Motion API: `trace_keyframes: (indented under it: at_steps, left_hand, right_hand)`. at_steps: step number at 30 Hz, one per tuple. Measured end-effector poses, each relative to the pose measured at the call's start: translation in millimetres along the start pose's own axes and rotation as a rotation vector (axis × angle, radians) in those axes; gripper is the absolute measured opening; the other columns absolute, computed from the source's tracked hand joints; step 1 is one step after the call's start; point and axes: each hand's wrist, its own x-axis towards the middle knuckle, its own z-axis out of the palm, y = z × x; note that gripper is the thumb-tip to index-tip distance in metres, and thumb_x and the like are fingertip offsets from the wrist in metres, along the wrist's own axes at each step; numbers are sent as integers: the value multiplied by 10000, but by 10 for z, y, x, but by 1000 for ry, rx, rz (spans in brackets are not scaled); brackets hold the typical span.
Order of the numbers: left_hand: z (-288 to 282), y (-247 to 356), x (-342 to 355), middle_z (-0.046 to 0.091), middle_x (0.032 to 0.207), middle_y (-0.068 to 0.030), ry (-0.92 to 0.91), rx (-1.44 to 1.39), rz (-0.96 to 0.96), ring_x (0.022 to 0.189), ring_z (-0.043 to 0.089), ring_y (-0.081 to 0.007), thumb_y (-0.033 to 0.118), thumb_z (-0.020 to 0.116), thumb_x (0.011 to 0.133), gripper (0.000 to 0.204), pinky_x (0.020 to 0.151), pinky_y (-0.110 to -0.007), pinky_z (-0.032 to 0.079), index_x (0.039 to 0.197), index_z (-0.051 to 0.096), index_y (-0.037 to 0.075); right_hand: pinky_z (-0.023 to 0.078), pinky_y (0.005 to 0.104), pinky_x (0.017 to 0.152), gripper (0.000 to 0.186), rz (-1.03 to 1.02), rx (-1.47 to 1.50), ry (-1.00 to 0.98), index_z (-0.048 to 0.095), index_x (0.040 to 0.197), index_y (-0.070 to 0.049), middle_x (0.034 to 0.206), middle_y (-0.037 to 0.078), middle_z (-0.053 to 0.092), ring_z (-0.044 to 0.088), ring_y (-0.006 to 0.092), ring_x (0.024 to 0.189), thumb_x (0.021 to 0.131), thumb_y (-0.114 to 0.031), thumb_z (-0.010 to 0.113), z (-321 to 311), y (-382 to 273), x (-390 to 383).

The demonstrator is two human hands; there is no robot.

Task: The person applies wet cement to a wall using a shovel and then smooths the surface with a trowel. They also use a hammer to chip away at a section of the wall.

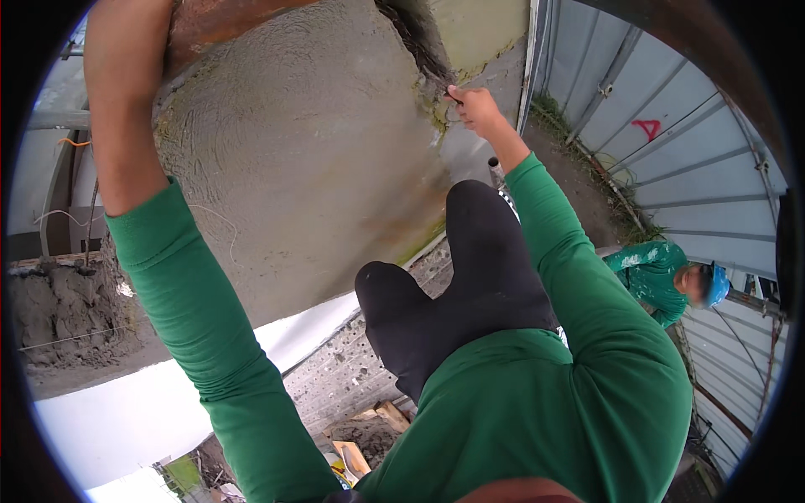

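My right hand (pixel 478 111) is closed round the thin dark handle of a small tool (pixel 454 97). Its working end meets a rough, dark gap (pixel 419 54) beside a wet grey plastered surface (pixel 310 142), and I cannot make out its shape. My left forearm (pixel 130 142) reaches up to the top edge, next to a rusty reddish-brown bar (pixel 210 29). The fingers of that hand are hidden or cut off, so whether they grip the bar does not show.
At right, a co-worker in a green top and blue helmet (pixel 717 285) stands by a corrugated metal fence (pixel 662 168). An upright pipe end (pixel 495 168) is near my knee. Mortar or mud (pixel 67 310) lies at left. Wood pieces (pixel 352 457) are below.
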Motion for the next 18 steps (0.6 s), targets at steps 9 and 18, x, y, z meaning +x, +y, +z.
trace_keyframes:
  at_steps: [9, 18]
  left_hand:
    - [-38, 29, 47, 629, 703, 22, -16, -22, 19, 638, 533, -57, 249, 636, 959, 280, 601, -216, 407, 917, 750, -4]
    - [-41, -268, 78, 629, 694, 21, 47, 66, 143, 638, 532, -55, 256, 633, 956, 285, 607, -214, 403, 905, 751, 1]
  right_hand:
    - [447, 387, 530, 383, -282, -276, 173, 767, 975, 16, 653, 72, 592, 536, 183, 554, 987, -356, 674, 62, 231, 15]
    - [479, 390, 596, 421, -41, 15, -33, 769, 1025, 33, 662, 103, 623, 591, 207, 613, 974, -375, 681, -132, 224, -163]
